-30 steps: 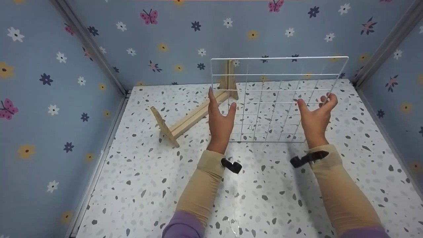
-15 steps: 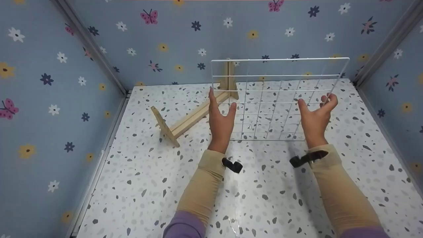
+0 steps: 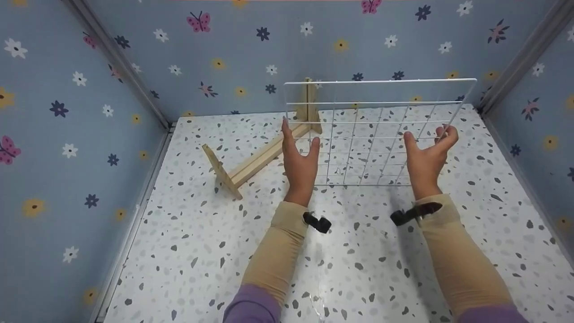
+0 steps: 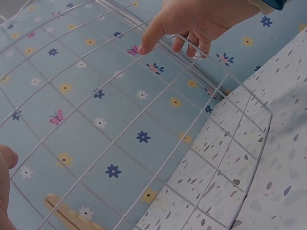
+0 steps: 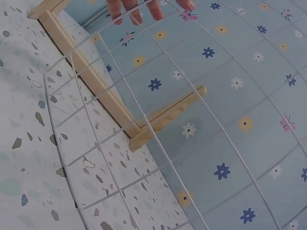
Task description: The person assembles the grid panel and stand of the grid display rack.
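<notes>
A white wire grid panel (image 3: 355, 122) is held up over the table by both hands, tilted with its top edge toward the back wall. My left hand (image 3: 300, 170) grips its left side; in the right wrist view that hand's fingers (image 5: 154, 9) reach past the edge wire. On the opposite side my right hand (image 3: 426, 166) grips the edge, thumb toward the mesh and fingers curled round the outer wire. Behind the panel's left part stands a wooden stand (image 3: 264, 157), a grooved beam with an upright at each end. The panel overlaps its far upright (image 5: 172, 111).
The speckled white tabletop (image 3: 358, 269) lies under the arms. Blue flowered walls (image 3: 251, 58) close off the back and both sides, with grey metal strips (image 3: 125, 67) at the corners. A black wrist-camera mount (image 3: 318, 223) juts inward from the left cuff.
The panel has tilted slightly: its lower edge has moved up in the head view and its top edge slightly down. Both hands keep their grip nearly in place. The wooden stand has not moved.
</notes>
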